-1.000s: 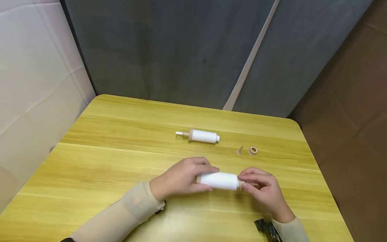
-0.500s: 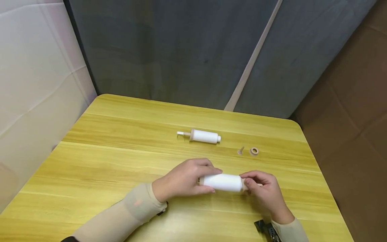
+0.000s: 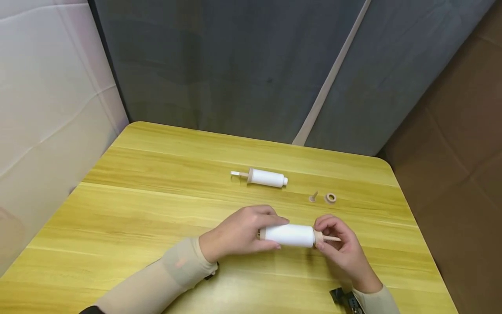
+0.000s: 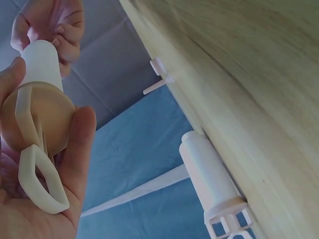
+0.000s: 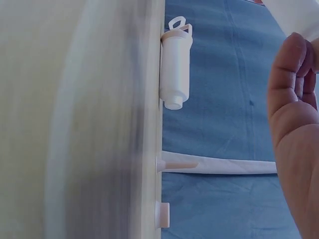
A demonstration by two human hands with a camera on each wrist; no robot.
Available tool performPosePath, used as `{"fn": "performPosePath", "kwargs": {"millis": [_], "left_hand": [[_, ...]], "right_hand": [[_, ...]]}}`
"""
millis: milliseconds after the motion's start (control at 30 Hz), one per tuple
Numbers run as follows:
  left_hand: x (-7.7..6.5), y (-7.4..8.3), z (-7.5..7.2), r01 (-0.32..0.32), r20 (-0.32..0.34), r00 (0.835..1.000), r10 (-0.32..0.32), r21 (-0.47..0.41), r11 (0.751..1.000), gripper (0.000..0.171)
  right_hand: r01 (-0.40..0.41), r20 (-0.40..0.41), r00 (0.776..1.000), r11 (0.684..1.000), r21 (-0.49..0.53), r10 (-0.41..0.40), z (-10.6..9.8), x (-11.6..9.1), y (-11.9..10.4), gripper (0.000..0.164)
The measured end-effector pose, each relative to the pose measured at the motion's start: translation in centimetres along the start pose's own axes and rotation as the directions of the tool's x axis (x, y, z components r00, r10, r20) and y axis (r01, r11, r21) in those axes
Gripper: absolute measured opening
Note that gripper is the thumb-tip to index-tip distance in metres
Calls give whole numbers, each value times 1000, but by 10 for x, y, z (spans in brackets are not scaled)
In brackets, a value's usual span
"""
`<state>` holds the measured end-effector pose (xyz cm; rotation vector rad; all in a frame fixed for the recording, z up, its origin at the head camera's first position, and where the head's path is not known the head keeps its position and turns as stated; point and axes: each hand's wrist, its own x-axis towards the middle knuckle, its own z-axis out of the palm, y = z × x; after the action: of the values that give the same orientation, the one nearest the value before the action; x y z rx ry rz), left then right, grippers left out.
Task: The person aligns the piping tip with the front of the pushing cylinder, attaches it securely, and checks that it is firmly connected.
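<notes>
My left hand (image 3: 243, 231) grips a toy syringe near its beige flange, thumb and fingers on either side of the white barrel (image 3: 290, 235). In the left wrist view a beige plunger ring (image 4: 42, 184) sticks out toward the palm. At the barrel's far end is a beige collar (image 3: 318, 238) with a thin needle-like tip (image 3: 332, 238) pointing right. Thumb and fingers of my right hand (image 3: 349, 248) pinch this collar, and it sits right against the barrel. In the right wrist view only part of the barrel (image 5: 299, 17) shows above the fingers.
A second toy syringe (image 3: 268, 178) lies farther back on the wooden table (image 3: 117, 218), without a tip on its white neck. To its right are a small beige needle piece (image 3: 313, 197) and a beige ring (image 3: 330, 198). A dark curtain (image 3: 235, 65) hangs behind the table.
The white neck that showed between barrel and collar is now covered by the collar. My right fingers have shifted on the collar, and more of the needle tip shows. My left hand keeps its grip.
</notes>
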<state>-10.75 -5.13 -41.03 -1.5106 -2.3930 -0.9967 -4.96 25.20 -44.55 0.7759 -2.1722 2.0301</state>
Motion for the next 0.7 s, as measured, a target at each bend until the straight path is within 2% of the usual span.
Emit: {"fn": "performPosePath", "kwargs": {"millis": [167, 267, 400, 700], "left_hand": [[-1, 0, 1, 8, 1, 1000, -8, -10, 1000, 49], [-1, 0, 1, 11, 2, 1000, -11, -14, 1000, 49], [-1, 0, 1, 17, -1, 1000, -17, -9, 1000, 49], [-1, 2, 0, 1, -5, 1000, -1, 11, 1000, 50]], "right_hand": [[-41, 5, 999, 999, 36, 40, 0, 0, 0, 26], [-14, 2, 1000, 999, 44, 14, 0, 1, 1, 22], [30, -21, 999, 1000, -2, -30, 1, 2, 3, 17], [24, -71, 997, 999, -48, -28, 2, 0, 5, 11]]}}
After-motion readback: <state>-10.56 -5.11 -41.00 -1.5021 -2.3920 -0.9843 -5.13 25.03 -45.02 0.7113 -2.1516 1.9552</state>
